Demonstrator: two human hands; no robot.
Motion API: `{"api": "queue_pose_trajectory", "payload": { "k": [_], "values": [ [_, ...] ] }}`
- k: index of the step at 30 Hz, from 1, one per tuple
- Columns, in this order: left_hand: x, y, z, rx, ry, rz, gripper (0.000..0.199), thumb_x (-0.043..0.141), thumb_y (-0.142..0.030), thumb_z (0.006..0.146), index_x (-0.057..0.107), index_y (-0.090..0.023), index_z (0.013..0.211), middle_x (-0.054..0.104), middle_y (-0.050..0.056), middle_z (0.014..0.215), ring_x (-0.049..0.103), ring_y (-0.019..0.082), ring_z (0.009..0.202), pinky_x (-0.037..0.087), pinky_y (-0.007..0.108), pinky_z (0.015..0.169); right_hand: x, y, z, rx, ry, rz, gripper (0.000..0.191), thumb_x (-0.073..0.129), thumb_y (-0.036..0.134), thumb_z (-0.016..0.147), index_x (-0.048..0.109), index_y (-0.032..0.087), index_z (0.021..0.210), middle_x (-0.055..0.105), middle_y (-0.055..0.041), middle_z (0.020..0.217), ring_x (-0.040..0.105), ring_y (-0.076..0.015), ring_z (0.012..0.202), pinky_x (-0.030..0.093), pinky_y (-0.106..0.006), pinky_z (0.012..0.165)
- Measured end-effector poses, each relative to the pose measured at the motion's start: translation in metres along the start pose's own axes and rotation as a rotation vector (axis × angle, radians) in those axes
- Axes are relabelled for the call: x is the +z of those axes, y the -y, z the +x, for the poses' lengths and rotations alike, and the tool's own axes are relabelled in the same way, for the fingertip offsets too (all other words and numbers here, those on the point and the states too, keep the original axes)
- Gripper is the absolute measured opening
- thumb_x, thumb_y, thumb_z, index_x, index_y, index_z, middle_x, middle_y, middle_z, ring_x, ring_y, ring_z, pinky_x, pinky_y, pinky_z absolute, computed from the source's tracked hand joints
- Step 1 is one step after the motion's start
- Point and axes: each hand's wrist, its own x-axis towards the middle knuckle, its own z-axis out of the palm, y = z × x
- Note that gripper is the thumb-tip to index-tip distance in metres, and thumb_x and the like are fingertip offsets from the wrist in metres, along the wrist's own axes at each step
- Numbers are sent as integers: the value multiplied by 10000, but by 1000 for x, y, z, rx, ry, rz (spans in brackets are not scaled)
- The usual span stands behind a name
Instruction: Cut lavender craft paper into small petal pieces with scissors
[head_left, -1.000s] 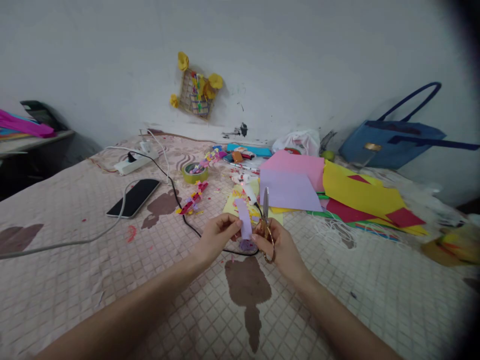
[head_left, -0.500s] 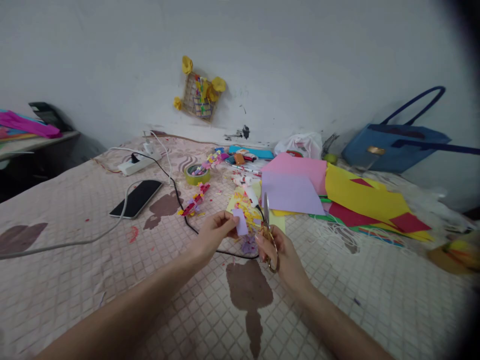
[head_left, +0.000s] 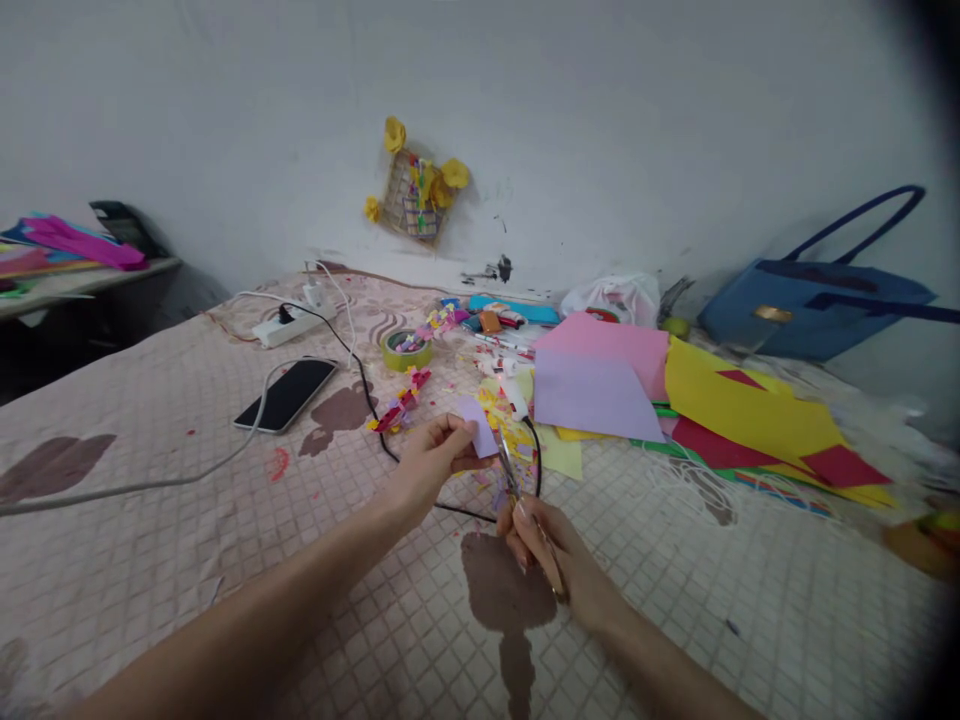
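My left hand [head_left: 442,450] pinches a small lilac piece of paper [head_left: 478,424] between thumb and fingers. My right hand [head_left: 551,545] grips a pair of gold-handled scissors [head_left: 508,470], its blades pointing up beside the lower right edge of the paper. Whether the blades touch the paper I cannot tell. Behind the paper lie yellow and pink paper scraps [head_left: 517,433]. A white glue gun [head_left: 514,393] with a black cord rests just past them. To the left is a strip of pink and yellow paper pieces [head_left: 401,400].
Coloured sheets are spread at the right, a lilac sheet [head_left: 592,392] and a yellow sheet [head_left: 750,405] among them. A tape roll [head_left: 406,350], a phone [head_left: 287,394] and a power strip [head_left: 294,324] lie left. White string [head_left: 705,490] is right; a blue bag [head_left: 810,305] stands behind.
My right hand has lowered and turned the scissors, bringing the blades left to the paper's edge. The left hand still holds the paper, now tilted differently. The whole view has shifted slightly.
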Motion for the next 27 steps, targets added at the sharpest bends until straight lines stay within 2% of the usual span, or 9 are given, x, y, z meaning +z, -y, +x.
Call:
{"api": "queue_pose_trajectory", "payload": {
  "k": [13,18,27],
  "values": [
    [-1,2,1,-18,-1,-32,233,682,-286,682,516,-125,654,524,-20,656,537,80,624,535,302,679,4,-3,4,-35,-47,-51,514,332,668,785,456,192,637,312,60,454,310,-97,431,240,-232,425],
    [-1,3,0,-7,-2,-34,230,679,-288,684,517,-128,654,522,-21,660,538,82,634,531,303,684,8,0,4,7,-88,-33,566,346,737,715,448,190,611,283,71,442,288,-89,411,222,-231,414],
    [0,3,0,-5,0,-48,214,671,-275,693,521,-128,654,529,-23,661,535,82,638,532,303,699,8,-3,4,-16,-92,-9,543,351,709,744,447,189,620,291,67,450,293,-87,421,224,-230,413]
  ]
}}
